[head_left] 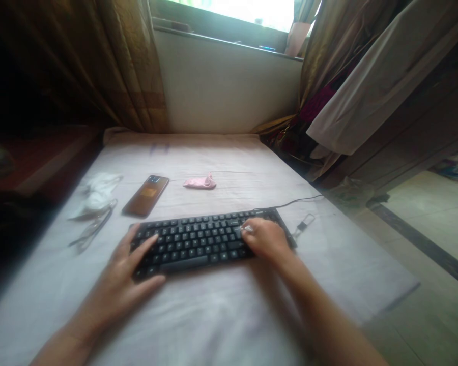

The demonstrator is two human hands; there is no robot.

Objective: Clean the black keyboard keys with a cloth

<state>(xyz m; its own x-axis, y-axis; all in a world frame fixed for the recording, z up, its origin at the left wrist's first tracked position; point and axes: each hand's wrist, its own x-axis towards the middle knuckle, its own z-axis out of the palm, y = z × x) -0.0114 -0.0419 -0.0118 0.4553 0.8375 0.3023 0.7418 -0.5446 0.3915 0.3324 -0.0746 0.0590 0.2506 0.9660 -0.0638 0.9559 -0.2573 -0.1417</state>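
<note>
A black keyboard [198, 244] lies across the pale cloth, its cable running off to the right. Around its left end sits my left hand [125, 272], gripping it with the thumb along the front edge and fingers over the left keys. My right hand [265, 236] is closed above the right-hand keys. A bit of crumpled white material [247, 229], perhaps tissue, pokes out between its fingertips. Most of that white piece is hidden by the fingers.
Beyond the keyboard lie a brown phone [147, 195] and a pink crumpled packet [200, 181]. Eyeglasses [93, 226] and a white crumpled cloth [101, 190] are at left. A dark-tabbed metal clip [304, 223] lies right of the keyboard. Curtains [125, 66] flank the window.
</note>
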